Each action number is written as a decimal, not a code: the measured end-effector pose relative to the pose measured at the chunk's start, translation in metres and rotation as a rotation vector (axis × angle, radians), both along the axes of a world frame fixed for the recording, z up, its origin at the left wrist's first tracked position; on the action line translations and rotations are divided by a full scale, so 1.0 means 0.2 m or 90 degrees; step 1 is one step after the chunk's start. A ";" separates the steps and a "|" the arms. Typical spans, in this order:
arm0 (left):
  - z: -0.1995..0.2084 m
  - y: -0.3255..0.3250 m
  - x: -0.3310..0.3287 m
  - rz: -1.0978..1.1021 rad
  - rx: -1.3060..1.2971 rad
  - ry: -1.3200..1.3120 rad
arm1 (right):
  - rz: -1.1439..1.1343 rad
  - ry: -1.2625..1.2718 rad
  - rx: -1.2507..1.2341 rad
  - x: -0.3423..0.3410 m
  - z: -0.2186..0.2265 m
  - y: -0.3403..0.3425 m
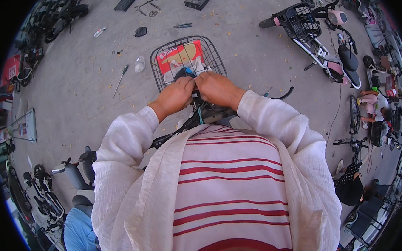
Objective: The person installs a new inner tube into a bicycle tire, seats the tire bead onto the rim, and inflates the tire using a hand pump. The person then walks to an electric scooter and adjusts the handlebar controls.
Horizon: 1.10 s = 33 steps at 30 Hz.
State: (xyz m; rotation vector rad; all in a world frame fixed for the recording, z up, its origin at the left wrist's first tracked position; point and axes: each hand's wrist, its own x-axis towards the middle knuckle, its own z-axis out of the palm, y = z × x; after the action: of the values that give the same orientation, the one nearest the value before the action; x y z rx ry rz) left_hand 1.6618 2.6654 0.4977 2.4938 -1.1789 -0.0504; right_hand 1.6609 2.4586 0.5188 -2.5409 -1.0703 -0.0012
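Both hands meet at the near edge of a black wire basket [191, 36] on the front of a bike. My left hand [174, 95] is closed, its fingertips pressed together beside the other hand's. Fingers bent, my right hand [216, 87] pinches at the same spot; what either hand grips is hidden by the fingers. Inside the basket lie a red and tan package [196, 49] and some pale and blue material. Dark cables and part of the handlebar [164, 139] show below my hands, and a black curved bar [284, 94] sticks out to the right.
On the concrete, a screwdriver [121, 80], a clear plastic item [140, 64], a black pouch [141, 31] and pliers [182, 26] lie around the basket. A pink and white scooter [335, 67] stands far right. Another person [372, 104] crouches at the right; parked bikes line both sides.
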 end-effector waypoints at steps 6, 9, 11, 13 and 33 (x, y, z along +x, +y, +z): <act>0.01 0.02 0.03 -0.015 -0.030 0.032 | 0.006 0.074 0.001 0.04 0.02 0.01; 0.03 0.01 0.04 0.010 -0.081 0.096 | 0.048 0.115 -0.032 0.08 0.02 0.00; 0.06 0.01 0.04 0.038 -0.102 0.112 | 0.051 0.147 -0.043 0.08 0.02 0.00; 0.05 0.03 0.03 0.058 -0.134 0.131 | 0.081 0.178 -0.069 0.10 0.08 0.01; -0.09 0.05 0.15 -0.046 -0.154 0.120 | 0.009 0.157 -0.080 0.09 -0.01 0.07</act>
State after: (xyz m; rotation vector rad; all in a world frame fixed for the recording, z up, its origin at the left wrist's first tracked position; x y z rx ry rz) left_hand 1.6928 2.6745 0.4798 2.1842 -1.1238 -0.1501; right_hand 1.6789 2.4732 0.5172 -2.5592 -1.0192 0.3850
